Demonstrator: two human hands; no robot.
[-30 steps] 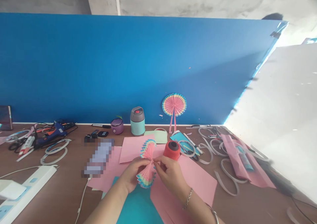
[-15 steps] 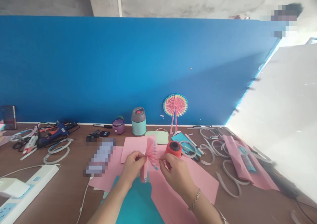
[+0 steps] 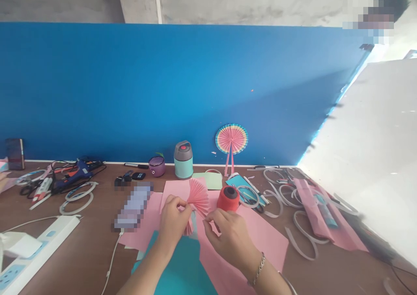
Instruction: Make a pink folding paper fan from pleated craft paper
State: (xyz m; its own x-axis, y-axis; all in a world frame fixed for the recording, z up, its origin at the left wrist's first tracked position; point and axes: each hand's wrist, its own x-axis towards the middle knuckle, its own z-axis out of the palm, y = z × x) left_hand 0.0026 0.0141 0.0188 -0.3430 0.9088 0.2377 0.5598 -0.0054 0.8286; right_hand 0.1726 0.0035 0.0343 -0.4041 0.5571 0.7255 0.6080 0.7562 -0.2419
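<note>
A pink pleated paper fan is spread above the paper sheets, and more of its folds hang below my fingers. My left hand pinches it at its gathered middle between thumb and forefinger. Close to the fan's lower right edge, the fingertips of my right hand are drawn together; whether they hold a fine thread or the fan's edge is too small to tell. Just behind that hand stands a red spool of thread. Beneath both hands lie pink paper sheets and a teal sheet.
A finished round fan leans on the blue partition. Nearby are a teal food jar, a purple pot and a phone. A power strip and glue gun lie left; white strips lie right.
The fan's pleats have opened out and turned toward the right, showing a broad pink face. My right hand has shifted slightly left and down, closer to the fan; my left keeps its pinch.
</note>
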